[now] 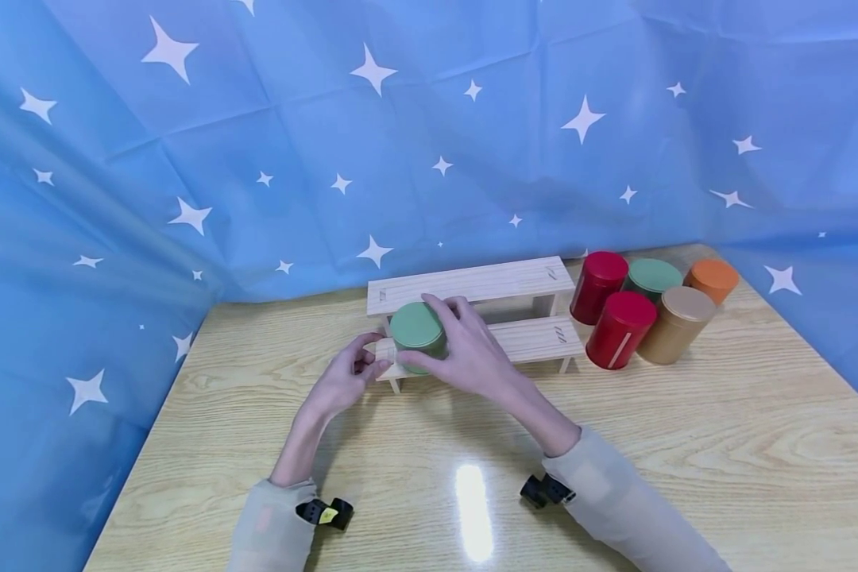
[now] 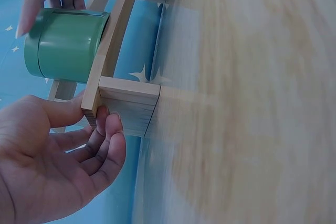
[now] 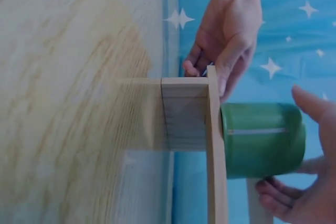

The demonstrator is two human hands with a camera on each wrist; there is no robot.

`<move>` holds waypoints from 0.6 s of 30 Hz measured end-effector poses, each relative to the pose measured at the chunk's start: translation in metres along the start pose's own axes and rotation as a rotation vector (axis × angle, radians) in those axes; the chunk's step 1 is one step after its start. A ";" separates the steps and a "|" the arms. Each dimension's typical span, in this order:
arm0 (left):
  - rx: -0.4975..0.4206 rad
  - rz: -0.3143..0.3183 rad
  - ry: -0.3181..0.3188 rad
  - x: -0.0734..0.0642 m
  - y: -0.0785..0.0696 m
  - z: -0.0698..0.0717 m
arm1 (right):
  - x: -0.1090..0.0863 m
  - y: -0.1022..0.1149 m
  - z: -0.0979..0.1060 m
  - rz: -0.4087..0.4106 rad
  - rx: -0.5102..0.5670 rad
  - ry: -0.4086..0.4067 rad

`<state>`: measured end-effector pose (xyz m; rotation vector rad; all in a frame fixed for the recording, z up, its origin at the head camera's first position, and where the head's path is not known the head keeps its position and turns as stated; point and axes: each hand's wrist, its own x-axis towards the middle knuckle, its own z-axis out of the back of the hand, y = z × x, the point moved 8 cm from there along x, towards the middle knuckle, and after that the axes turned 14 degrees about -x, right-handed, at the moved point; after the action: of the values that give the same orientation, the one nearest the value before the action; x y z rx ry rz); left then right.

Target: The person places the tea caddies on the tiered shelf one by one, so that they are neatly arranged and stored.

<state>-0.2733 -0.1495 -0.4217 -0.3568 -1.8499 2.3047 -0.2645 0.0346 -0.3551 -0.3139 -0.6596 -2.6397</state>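
A green canister (image 1: pixel 418 332) stands upright at the left end of the lower board of a two-step wooden rack (image 1: pixel 522 340). Around its lid and side my right hand (image 1: pixel 468 347) curls, thumb toward the front; the right wrist view shows fingers (image 3: pixel 281 195) against the canister. My left hand (image 1: pixel 346 372) pinches the left end of the lower board, with the thumb on top and fingertips (image 2: pixel 113 121) beneath, as the left wrist view shows. The canister's base meets the board close to that thumb.
Right of the rack stand two red canisters (image 1: pixel 620 330), another green canister (image 1: pixel 654 276), a tan canister (image 1: pixel 678 326) and an orange-lidded one (image 1: pixel 712 278). The rack's upper board (image 1: pixel 465 284) lies behind. A blue star-patterned cloth (image 1: pixel 429 143) hangs beyond the wooden table (image 1: pixel 415 492).
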 end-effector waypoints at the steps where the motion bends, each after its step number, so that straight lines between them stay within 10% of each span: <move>1: 0.002 0.000 -0.001 0.000 0.000 0.000 | 0.000 -0.001 0.001 -0.007 0.003 0.001; 18: -0.004 0.003 -0.008 0.001 0.004 0.001 | -0.005 -0.028 0.053 0.004 0.112 -0.073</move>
<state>-0.2746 -0.1510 -0.4250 -0.3515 -1.8584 2.3079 -0.2658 0.0846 -0.3223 -0.3794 -0.8257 -2.5854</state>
